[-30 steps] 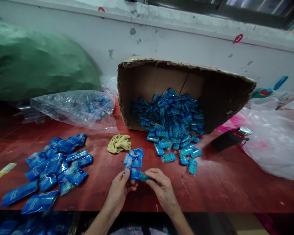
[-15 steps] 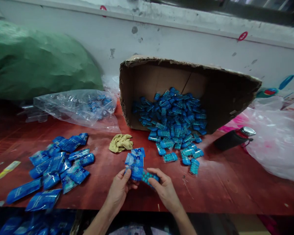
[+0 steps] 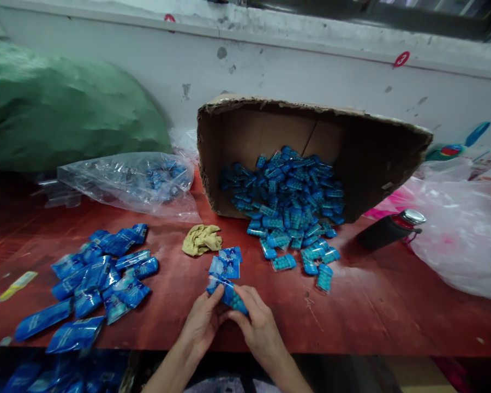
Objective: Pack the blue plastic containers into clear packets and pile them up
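Pinching blue sachet (image 3: 220,285) in L hand (image 3: 204,319), bead-filled container (image 3: 239,304) clamped in R hand (image 3: 258,316), now deeper inside than a sec ago, so bagging's prob further along.

One head-worn view, facing forward and down on the red flat table (image 3: 352,322).
The camera looks from above, at head height: the bare left hand (image 3: 201,319) and the bare right hand (image 3: 258,316) are near, at the lower middle; farther stand the open brown cardboard box (image 3: 376,158) and, at the top, the stained white wall (image 3: 311,73).
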### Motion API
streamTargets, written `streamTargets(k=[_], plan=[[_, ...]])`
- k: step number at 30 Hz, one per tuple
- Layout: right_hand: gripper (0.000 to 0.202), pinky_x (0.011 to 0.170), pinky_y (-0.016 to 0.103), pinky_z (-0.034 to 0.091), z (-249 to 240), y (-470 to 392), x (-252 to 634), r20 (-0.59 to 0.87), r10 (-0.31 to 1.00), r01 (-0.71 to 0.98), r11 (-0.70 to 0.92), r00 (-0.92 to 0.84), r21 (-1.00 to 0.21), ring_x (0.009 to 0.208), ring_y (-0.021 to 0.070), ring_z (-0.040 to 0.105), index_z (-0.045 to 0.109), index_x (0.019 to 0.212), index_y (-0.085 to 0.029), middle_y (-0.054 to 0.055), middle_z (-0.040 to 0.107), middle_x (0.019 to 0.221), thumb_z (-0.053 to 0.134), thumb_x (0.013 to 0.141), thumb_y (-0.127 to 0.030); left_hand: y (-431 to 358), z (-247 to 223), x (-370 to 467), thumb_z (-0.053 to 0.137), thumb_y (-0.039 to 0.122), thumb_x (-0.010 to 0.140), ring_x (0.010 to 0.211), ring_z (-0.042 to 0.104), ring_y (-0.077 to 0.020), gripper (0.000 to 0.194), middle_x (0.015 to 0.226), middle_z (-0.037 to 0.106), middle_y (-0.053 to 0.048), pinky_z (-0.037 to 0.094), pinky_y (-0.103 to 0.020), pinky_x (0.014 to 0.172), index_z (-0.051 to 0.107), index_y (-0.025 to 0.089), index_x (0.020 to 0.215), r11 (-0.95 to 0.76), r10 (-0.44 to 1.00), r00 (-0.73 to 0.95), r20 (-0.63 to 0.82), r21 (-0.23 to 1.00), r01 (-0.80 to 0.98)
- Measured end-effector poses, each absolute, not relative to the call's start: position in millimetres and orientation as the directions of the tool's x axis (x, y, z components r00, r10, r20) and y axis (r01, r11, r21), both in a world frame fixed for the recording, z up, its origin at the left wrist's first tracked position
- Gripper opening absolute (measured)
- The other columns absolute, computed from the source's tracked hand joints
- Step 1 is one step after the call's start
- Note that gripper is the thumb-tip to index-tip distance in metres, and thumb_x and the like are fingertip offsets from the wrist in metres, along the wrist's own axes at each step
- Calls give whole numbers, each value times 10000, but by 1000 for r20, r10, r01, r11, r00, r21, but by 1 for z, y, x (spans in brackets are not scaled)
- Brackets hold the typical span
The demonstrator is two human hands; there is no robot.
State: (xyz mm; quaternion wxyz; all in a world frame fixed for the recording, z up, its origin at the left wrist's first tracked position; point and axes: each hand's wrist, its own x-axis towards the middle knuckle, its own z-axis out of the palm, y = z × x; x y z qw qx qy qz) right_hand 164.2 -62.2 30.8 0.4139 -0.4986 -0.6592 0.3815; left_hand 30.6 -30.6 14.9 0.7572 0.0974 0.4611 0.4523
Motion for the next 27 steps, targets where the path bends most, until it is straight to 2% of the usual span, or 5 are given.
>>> streamTargets(k=[4,8,16,23,27], plan=[[405,844,296,426,37,-62,176,-13,952,45,1,-305,-999,982,166,520,461,1209,-273,39,525,1133,489,812,-198,-28,21,23,657,232,660,611,625,-156,189,678,666,-25,501,-281,582,579,143,807,627,766,262,-587,592,-507],[393,653,256,463,28,-57,177,-123,970,-141,-155,-212,-978,798,146,564,506,1138,-231,44,569,1022,565,750,-233,-26,27,24,620,235,699,690,638,-168,190,752,679,-45,503,-291,630,574,138,857,612,782,271,-562,607,-507],[290,663,236,428,37,-63,172,119,986,261,147,-120,-954,700,127,513,570,1025,-238,6,559,833,517,759,-136,-23,35,29,660,216,662,564,612,-121,138,618,659,-1,492,-260,610,567,146,737,563,823,261,-505,661,-496],[704,960,345,330,14,-55,181,34,992,-43,29,-118,-999,1088,200,433,441,1209,-308,12,454,1150,722,580,-160,-22,33,24,576,197,740,753,634,-148,161,803,687,-56,475,-268,725,610,140,888,658,747,513,-423,575,-486],[835,908,378,393,10,-52,184,-22,967,-293,-98,-253,-951,1142,239,406,405,1235,-337,24,382,1287,781,505,-185,-24,29,24,575,200,740,776,642,-173,233,814,690,-70,488,-291,708,607,156,967,731,664,626,-409,529,-431]])
